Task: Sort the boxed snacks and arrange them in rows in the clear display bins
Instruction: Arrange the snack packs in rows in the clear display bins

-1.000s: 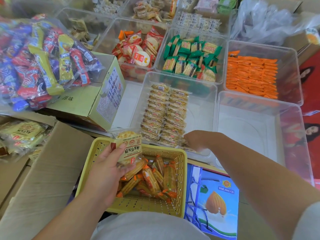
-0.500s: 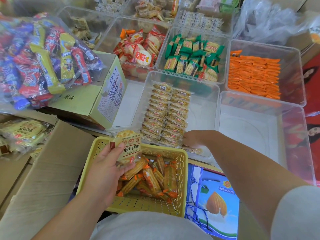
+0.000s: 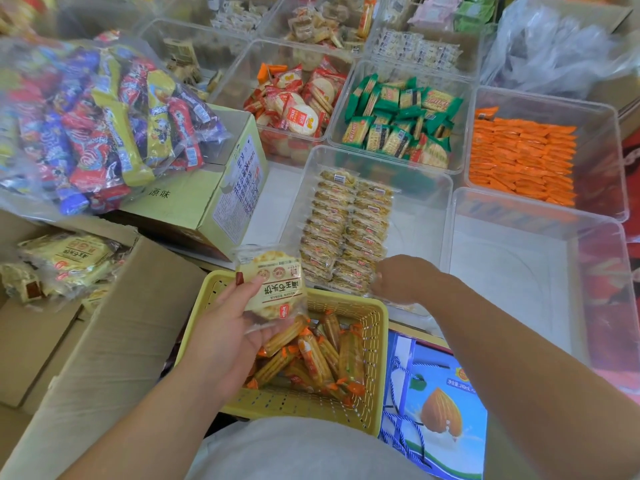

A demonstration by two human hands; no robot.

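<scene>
My left hand (image 3: 221, 327) holds a stack of round cracker packs (image 3: 275, 284) in clear wrappers, thumb on top, above the yellow basket (image 3: 375, 344). My right hand (image 3: 403, 278) reaches into the near end of a clear bin (image 3: 426, 216), where two rows of the same cracker packs (image 3: 346, 230) stand on edge. Its fingers curl down at the front of the right row; whether they pinch a pack is hidden. The clear bin (image 3: 519, 271) to the right holds nothing.
The yellow basket holds several orange-ended biscuit packs (image 3: 311, 355). Bins behind hold red (image 3: 298, 102), green (image 3: 398, 119) and orange (image 3: 519, 161) snacks. A green carton (image 3: 194, 206) under a bag of candy bars (image 3: 86, 123) sits left. A cardboard box (image 3: 104, 341) and an almond-print box (image 3: 440, 410) lie near.
My right hand has stayed at the front of the cracker rows, shifting slightly. My left hand has lifted its stack a little higher above the basket.
</scene>
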